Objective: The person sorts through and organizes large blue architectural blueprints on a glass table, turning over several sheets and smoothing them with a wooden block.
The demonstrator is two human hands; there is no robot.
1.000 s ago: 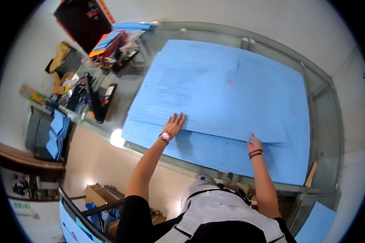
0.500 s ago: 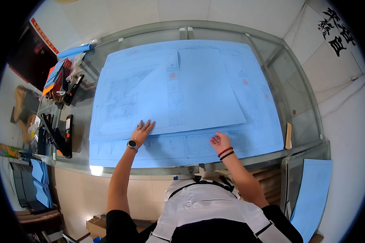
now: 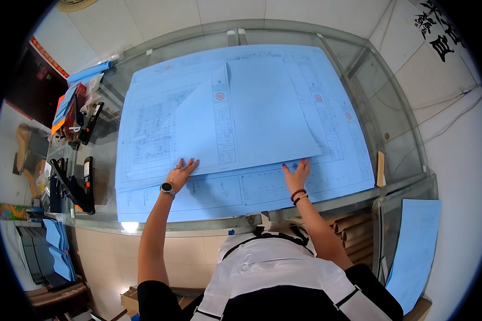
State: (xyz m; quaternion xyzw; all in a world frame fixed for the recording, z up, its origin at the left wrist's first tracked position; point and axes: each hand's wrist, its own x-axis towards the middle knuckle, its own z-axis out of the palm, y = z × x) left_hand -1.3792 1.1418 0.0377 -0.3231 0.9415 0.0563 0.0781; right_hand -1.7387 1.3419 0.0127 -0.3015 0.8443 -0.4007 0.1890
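Large pale-blue paper drawing sheets (image 3: 251, 117), a stack of at least three with the top one folded over, lie across the middle of the glass-topped table (image 3: 391, 134). The left hand (image 3: 181, 172) lies flat, fingers spread, on the stack's near edge at 7 o'clock; the right hand (image 3: 297, 175) presses open-palmed at 5 o'clock, gripping nothing. Two black staplers (image 3: 75, 187) sit at 9 o'clock; one wooden block (image 3: 381, 168) lies at 3 o'clock.

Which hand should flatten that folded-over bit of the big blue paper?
Probably the left hand. It rests flat on the top blueprint sheet, just below the folded-over flap. The right hand presses the sheet's lower right edge, farther from the flap.
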